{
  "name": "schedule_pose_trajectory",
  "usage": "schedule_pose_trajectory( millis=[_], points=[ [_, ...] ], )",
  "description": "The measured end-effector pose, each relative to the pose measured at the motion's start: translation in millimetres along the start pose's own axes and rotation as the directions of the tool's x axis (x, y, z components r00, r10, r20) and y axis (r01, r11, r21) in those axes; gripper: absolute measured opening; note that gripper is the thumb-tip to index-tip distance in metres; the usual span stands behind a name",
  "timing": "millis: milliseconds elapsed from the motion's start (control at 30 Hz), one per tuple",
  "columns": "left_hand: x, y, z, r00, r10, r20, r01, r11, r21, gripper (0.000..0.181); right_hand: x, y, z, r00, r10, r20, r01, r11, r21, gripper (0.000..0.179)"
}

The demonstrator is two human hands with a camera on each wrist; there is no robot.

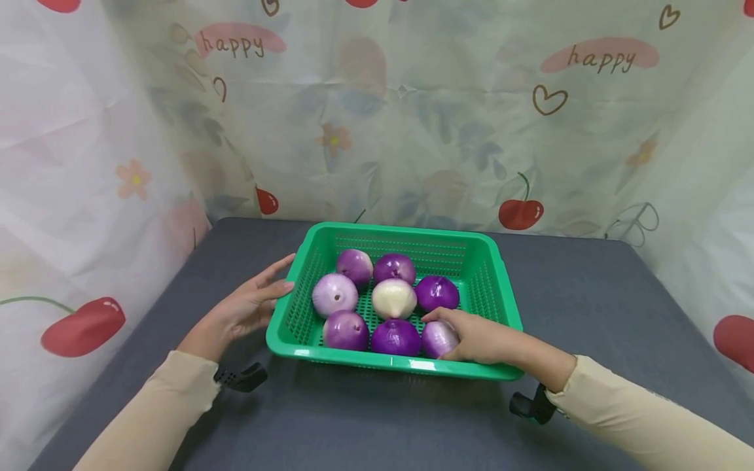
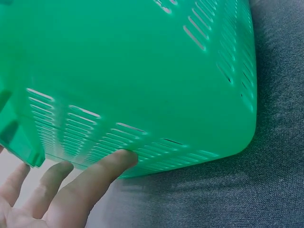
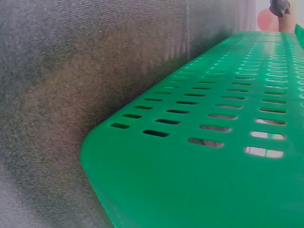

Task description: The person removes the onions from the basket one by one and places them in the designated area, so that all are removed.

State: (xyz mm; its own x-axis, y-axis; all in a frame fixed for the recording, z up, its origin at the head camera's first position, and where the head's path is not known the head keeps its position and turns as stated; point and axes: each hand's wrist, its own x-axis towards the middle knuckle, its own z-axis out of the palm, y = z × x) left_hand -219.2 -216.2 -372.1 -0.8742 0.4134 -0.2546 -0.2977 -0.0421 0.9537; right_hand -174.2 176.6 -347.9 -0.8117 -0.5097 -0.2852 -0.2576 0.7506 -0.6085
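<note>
A green plastic basket (image 1: pixel 406 233) with slotted walls holds several purple onions, among them a dark one (image 1: pixel 437 292) at the right. A pale cream onion (image 1: pixel 393 298) sits in the middle, pointed end toward me. My right hand (image 1: pixel 480 337) reaches over the front right rim and grips a light purple onion (image 1: pixel 438 339) in the near right corner. At the basket's left side, my left hand (image 1: pixel 247 307) has its fingers extended near the rim. In the left wrist view its fingers (image 2: pixel 97 183) are by the outer wall; firm contact cannot be told. The right wrist view shows only the basket's outer wall (image 3: pixel 190 175).
The basket stands on a dark grey table (image 1: pixel 377 418). Behind and at both sides hangs a pale curtain (image 1: pixel 400 131) printed with cherries and flowers. Black wrist cameras sit at the left wrist (image 1: pixel 243 378) and right wrist (image 1: pixel 530 405).
</note>
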Motion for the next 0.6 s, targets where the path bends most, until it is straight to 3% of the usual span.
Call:
schedule_pose_trajectory(
  millis=[267, 600],
  points=[
    [0.5, -0.7, 0.3, 1.000, 0.003, 0.001, -0.003, 1.000, -0.002, 0.074, -6.7, -4, -7, 0.997, -0.031, -0.069, 0.033, 0.999, 0.035, 0.066],
    [0.3, -2.5, -0.4, 1.000, 0.016, 0.013, -0.016, 1.000, -0.013, 0.072, -30.3, -9, -41, 0.988, -0.044, -0.146, 0.081, 0.961, 0.263, 0.071]
  ],
)
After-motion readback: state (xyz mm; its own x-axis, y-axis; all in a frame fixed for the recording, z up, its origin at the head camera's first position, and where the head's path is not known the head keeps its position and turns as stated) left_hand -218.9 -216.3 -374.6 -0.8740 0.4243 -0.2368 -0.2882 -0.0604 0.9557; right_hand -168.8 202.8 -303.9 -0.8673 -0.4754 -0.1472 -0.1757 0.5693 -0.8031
